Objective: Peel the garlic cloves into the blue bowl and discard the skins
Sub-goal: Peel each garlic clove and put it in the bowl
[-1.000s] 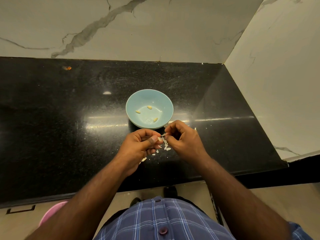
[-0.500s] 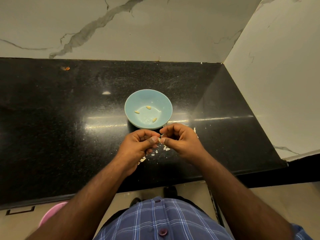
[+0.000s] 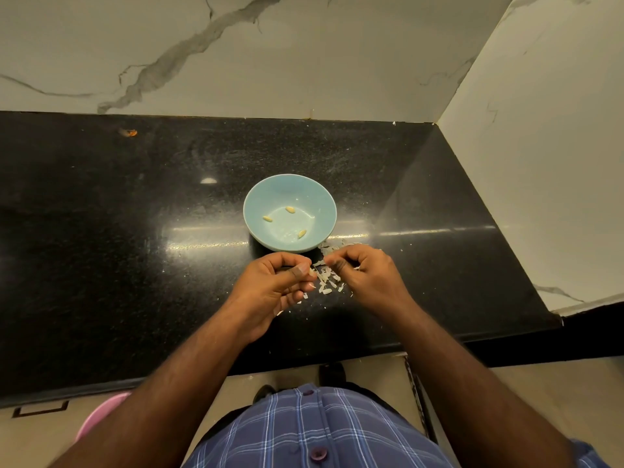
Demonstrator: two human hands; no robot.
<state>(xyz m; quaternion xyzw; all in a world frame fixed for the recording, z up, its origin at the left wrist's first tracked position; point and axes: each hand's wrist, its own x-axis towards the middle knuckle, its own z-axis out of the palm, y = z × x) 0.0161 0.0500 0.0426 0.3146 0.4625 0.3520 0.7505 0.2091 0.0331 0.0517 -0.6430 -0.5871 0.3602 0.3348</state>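
Note:
The blue bowl [image 3: 260, 202] stands on the black counter with three peeled garlic cloves [image 3: 290, 209] lying in it. Just in front of the bowl, my left hand [image 3: 275, 287] pinches a garlic clove [image 3: 311, 271] between thumb and curled fingers; most of the clove is hidden. My right hand [image 3: 366, 276], a little to the right, pinches a strip of skin [image 3: 319, 263] that reaches toward the clove. A scatter of pale garlic skins [image 3: 327, 284] lies on the counter between and under both hands.
The black granite counter [image 3: 135, 248] meets marble walls at the back and right. A small orange scrap [image 3: 129, 132] lies at the far left. A pink tub [image 3: 98, 415] shows below the counter's front edge.
My right hand has pulled slightly away to the right, drawing a strip of skin off the clove. The left hand has stayed in place.

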